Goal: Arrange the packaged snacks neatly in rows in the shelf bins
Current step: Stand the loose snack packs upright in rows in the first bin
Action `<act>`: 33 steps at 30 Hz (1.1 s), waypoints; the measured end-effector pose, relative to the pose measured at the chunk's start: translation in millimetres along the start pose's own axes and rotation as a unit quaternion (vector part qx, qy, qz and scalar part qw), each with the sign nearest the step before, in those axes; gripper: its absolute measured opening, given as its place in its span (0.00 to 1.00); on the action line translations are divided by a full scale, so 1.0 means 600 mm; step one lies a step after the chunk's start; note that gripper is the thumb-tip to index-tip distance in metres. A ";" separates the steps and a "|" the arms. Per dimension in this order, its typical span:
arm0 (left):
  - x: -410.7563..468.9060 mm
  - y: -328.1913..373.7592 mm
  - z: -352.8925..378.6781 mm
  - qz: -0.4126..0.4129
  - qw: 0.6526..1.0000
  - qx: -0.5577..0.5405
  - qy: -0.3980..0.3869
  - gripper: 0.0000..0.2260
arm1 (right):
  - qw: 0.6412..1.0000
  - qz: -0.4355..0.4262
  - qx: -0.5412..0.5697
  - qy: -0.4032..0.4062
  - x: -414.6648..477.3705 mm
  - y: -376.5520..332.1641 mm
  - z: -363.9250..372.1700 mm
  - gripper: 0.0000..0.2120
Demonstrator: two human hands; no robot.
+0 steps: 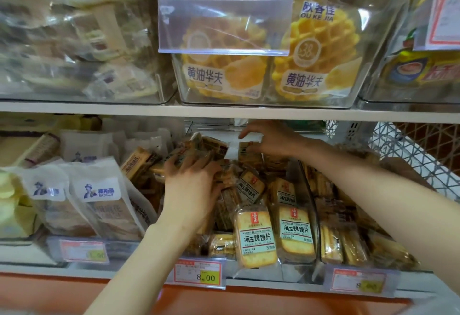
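Observation:
The middle bin [310, 205] on the lower shelf holds several clear packets of toasted bun slices with white and green labels [257, 236]. Two stand upright at the front; those behind lie jumbled. My left hand [191, 187] reaches into the bin's left side, fingers curled over a loose packet [185, 158] in the pile. My right hand [271, 140] is deeper at the back, just under the upper shelf, gripping a packet [245, 150] with a white end flap.
White Bosui bread bags [99, 197] fill the bin to the left. Another bin of biscuit packets [348, 235] sits to the right, with a white wire basket [408, 150] beyond. Clear bins of yellow waffle packs [268, 65] stand on the upper shelf [99, 109]. Price tags [199, 275] line the front edge.

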State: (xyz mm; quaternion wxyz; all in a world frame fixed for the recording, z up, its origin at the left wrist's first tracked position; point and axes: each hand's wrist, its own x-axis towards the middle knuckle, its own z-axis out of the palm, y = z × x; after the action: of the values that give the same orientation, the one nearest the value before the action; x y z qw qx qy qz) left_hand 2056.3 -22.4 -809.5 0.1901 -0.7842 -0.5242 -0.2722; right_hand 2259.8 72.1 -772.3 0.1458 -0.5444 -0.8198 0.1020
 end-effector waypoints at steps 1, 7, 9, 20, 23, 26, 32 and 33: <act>0.000 -0.001 0.000 0.001 1.000 -0.004 0.000 0.16 | 1.000 -0.011 0.008 -0.006 0.012 -0.005 0.012 0.16; -0.002 -0.008 0.002 0.015 1.000 -0.010 -0.007 0.15 | 0.997 0.024 0.068 -0.031 0.080 -0.018 0.066 0.21; -0.003 -0.011 0.003 0.018 1.000 -0.015 -0.007 0.13 | 0.997 0.040 0.058 -0.040 0.100 -0.022 0.078 0.22; -0.002 -0.013 0.000 0.018 0.999 -0.025 -0.037 0.14 | 0.989 0.081 -0.121 -0.022 0.130 -0.033 0.109 0.20; -0.002 -0.013 -0.002 0.021 0.998 -0.032 -0.049 0.15 | 0.992 0.075 -0.093 0.032 0.112 -0.031 0.106 0.17; -0.002 -0.015 -0.006 0.026 0.998 -0.032 -0.055 0.15 | 0.994 0.070 0.016 0.086 0.085 -0.028 0.075 0.14; 0.004 -0.005 -0.024 0.007 0.993 -0.054 -0.106 0.19 | 0.975 0.079 0.165 0.129 -0.034 -0.029 -0.017 0.21; 0.006 -0.002 -0.026 0.007 0.994 -0.054 -0.099 0.17 | 0.979 0.058 0.142 0.135 -0.057 -0.025 -0.023 0.20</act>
State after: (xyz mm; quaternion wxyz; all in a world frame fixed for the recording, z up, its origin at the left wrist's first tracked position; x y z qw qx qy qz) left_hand 2052.9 -28.6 -795.4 0.0967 -0.8200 -0.5195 -0.2200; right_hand 2264.4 34.9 -758.7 0.3246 -0.5737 -0.7366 0.1515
